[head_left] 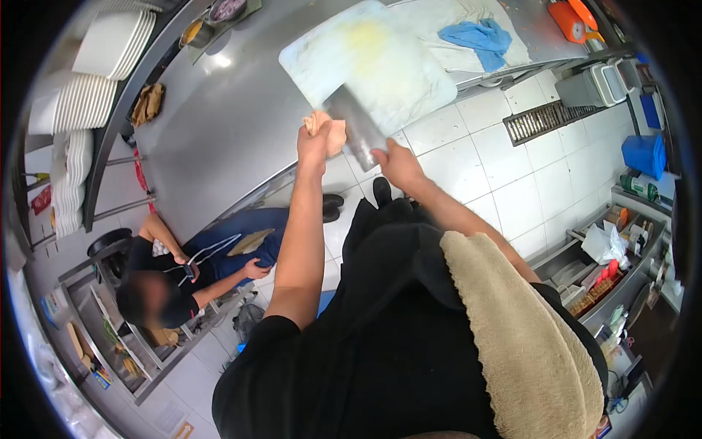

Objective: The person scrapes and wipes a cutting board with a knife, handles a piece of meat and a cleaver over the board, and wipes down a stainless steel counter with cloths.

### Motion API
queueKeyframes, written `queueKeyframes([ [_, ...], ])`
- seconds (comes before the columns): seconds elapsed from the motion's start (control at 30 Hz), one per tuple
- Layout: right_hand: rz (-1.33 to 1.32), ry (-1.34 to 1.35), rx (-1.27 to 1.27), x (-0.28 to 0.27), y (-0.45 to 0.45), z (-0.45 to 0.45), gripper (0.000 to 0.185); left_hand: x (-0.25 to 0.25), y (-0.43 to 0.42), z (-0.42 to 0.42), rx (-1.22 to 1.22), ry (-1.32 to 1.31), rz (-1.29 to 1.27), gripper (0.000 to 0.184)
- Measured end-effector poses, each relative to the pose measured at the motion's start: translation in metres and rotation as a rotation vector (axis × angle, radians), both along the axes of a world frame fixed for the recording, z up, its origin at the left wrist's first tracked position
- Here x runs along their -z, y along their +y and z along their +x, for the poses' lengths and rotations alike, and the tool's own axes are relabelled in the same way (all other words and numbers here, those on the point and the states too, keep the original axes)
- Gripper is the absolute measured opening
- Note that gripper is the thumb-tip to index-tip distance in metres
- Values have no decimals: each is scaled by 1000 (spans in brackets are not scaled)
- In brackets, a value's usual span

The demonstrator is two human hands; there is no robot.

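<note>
My right hand (401,164) grips a cleaver (354,124) by its handle end. Its broad metal blade is a little blurred and points up and left, over the near edge of a white cutting board (322,66). Closed around a crumpled peach-coloured cloth (336,136) is my left hand (311,148). The cloth lies against or right beside the blade's left side; whether they touch I cannot tell. Yellow stains mark the board's middle.
A steel counter (212,132) runs along the left. Right of the board lies a blue cloth (479,40) on a white towel. White dishes (80,102) are stacked on a left shelf. Another person (219,249) sits or leans at lower left, holding a phone. A floor drain (548,121) is at right.
</note>
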State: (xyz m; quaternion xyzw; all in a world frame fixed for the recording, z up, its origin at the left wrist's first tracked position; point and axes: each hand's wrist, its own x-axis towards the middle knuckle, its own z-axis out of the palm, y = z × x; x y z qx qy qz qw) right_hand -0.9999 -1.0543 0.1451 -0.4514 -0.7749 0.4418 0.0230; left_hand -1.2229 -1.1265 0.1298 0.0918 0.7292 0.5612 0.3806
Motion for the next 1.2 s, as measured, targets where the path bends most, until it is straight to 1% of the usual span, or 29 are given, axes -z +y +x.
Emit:
queueKeyframes([
  [0.13,-94,79,-79,-24,24,7,43,-1,0,-2,-12,-46,25,53],
  [0.23,-274,132,174,-43,48,34,44,5,2,-6,-40,1,27,47],
  [0.27,-74,154,185,-16,63,47,44,8,2,-7,-54,2,62,46],
  [0.33,-30,135,305,5,97,65,42,14,4,-11,-72,12,128,44],
  [0.37,-184,89,414,-6,111,70,42,11,6,-12,-85,0,117,44],
  [0.43,-222,194,512,-15,122,74,35,1,10,-10,-110,-28,88,43],
  [0.47,-181,183,489,-10,125,71,38,-3,11,-8,-118,-18,63,42],
  [0.53,35,139,371,36,114,52,41,-7,14,-7,-128,4,12,40],
  [0.6,89,78,264,39,91,27,44,-12,16,-7,-122,-1,7,37],
  [0.63,38,41,213,22,69,5,45,-13,17,-6,-117,-3,7,36],
  [0.7,50,38,91,15,34,-28,43,-11,15,-7,-106,-35,18,34],
  [0.77,29,108,-27,19,11,-48,42,-8,13,-14,-118,-69,51,33],
  [0.8,-38,100,-72,7,6,-52,42,-4,9,-17,-134,-94,74,32],
  [0.83,-91,103,-92,-2,5,-52,42,4,6,-20,-149,-122,96,32],
  [0.87,-145,103,-113,-10,4,-51,42,12,1,-25,-175,-154,134,38],
  [0.97,-238,110,-163,-21,3,-48,42,0,-7,-21,-243,-185,237,32],
  [1.07,-299,101,-208,-36,5,-46,42,5,-10,-45,-334,-272,323,32],
  [1.1,-352,84,-223,-53,9,-42,42,8,-8,-54,-352,-290,356,32],
  [1.13,-404,64,-238,-64,12,-37,43,0,-4,-57,-372,-239,349,30],
  [1.2,-336,173,-242,-73,20,-22,44,-14,2,-64,-423,-138,337,27],
])
